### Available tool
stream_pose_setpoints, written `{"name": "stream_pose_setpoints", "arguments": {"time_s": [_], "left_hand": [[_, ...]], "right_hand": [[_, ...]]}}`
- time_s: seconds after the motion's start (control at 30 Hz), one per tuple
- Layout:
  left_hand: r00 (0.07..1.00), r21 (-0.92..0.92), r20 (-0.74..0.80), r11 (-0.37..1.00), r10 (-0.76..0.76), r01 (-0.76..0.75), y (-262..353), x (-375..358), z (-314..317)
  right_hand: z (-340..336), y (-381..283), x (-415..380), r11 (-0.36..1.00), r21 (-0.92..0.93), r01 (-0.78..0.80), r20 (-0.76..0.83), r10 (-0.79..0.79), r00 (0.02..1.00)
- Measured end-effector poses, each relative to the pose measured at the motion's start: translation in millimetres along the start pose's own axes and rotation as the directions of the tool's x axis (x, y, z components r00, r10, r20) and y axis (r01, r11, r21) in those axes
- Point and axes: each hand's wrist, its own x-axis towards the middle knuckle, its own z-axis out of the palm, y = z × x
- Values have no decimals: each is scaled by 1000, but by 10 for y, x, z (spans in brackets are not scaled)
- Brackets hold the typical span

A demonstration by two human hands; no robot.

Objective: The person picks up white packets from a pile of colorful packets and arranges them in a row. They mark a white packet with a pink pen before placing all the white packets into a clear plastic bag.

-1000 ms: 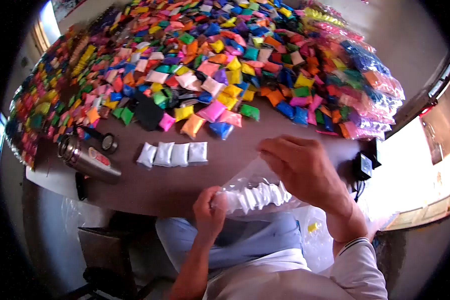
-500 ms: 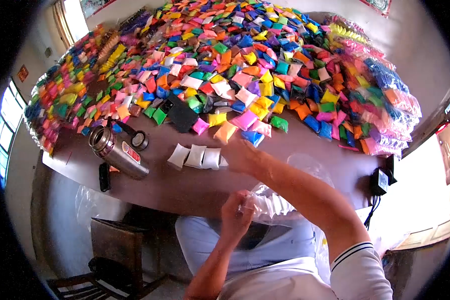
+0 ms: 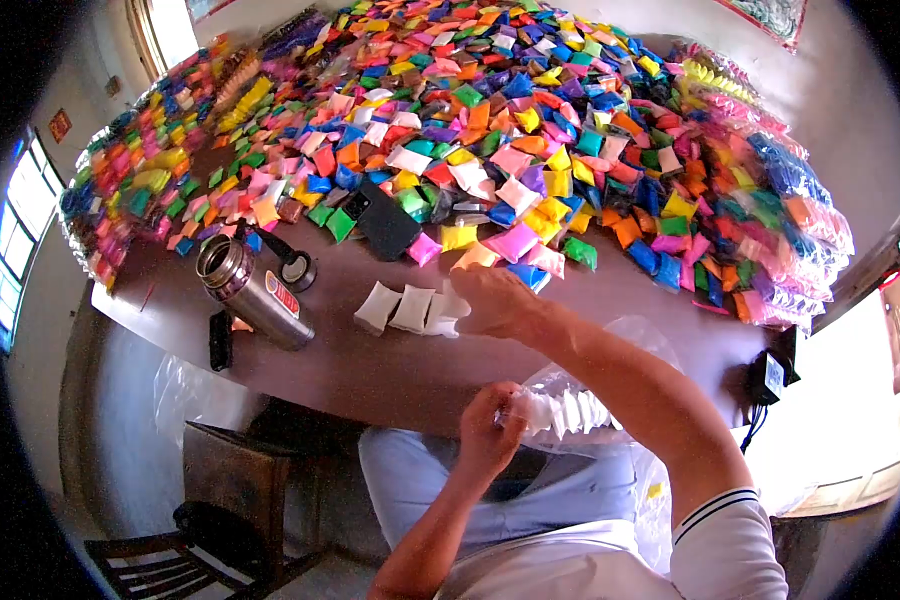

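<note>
My left hand [image 3: 490,430] is closed on the gathered edge of a clear plastic bag [image 3: 625,350] over my lap. Inside the bag, white packets [image 3: 570,412] lie in a tight row. Over the table, my right hand [image 3: 500,303] pinches a white packet [image 3: 454,302] at the right end of a short line of similar ones. Its fingertips are partly hidden behind the hand. To the left lie another white packet [image 3: 411,309] and the leftmost white packet [image 3: 377,308], flat on the brown table [image 3: 370,375].
A large heap of coloured packets [image 3: 510,165] covers the back of the table. A black phone [image 3: 388,228] leans at its front. On the left stand an uncapped steel flask [image 3: 260,298], its lid [image 3: 297,270] and a black object [image 3: 220,347]. A black adapter [image 3: 768,378] hangs at the right edge.
The camera view has shifted slightly. At the right end of the line, the white packets now overlap and one is pinched in my right hand. My left hand keeps its hold on the bag.
</note>
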Motion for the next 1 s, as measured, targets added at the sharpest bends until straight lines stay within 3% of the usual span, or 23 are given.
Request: {"name": "stream_pose_setpoints", "arguments": {"time_s": [0.1,0.17,0.2,0.27,0.4,0.47,0.53,0.57,0.6,0.63,0.67,0.77,0.83,0.9,0.93,1.0], "left_hand": [[1000,-20,-24,1000,-14,14,-35,-21,19],[999,3,-32,1000,-10,10,-32,-23,24],[999,23,-38,1000,-4,5,-31,-28,19],[999,31,-36,999,-17,18,-36,-27,18],[992,19,2,991,-130,129,-73,-64,18],[995,39,16,994,-99,99,-32,-46,-25],[999,-29,-48,999,-24,22,-156,-85,38],[1000,99,2,995,-1,1,-31,-29,-11],[996,92,8,992,-92,91,64,7,-7],[999,241,0,969,45,-44,-66,-14,-7],[995,151,14,984,-101,98,-72,-22,-3],[999,84,-43,996,-28,31,-7,-2,44],[1000,19,-6,1000,-23,23,20,10,21],[1000,-38,24,999,-17,18,-8,9,23],[999,-37,17,999,-33,33,-30,-14,27],[999,-34,16,998,-46,47,-22,-13,44]], "right_hand": [[242,66,88,1000,-11,-12,132,13,991],[398,28,58,972,-117,203,-167,-221,961],[358,-27,51,973,-112,204,-167,-221,961],[213,-135,39,998,-30,50,96,-47,994],[67,-141,16,997,-71,33,121,-24,992],[-204,-240,-68,995,-80,-62,138,72,988],[-579,-355,-321,992,120,-47,-113,61,992],[-906,-494,-513,976,206,-70,-114,95,989],[-1087,-552,-739,965,237,-112,-141,148,979],[-1263,-588,-1011,964,216,-153,-129,184,974],[-1429,-621,-1306,903,405,-144,-151,221,963],[-1257,-470,-2027,550,832,73,-295,326,898],[-1149,-483,-2370,557,830,-23,-258,421,870],[-891,-378,-2613,516,818,-253,-171,639,750],[-787,-341,-2674,511,820,-256,-169,644,746],[-653,-302,-2731,582,666,-467,-202,743,638]]}}
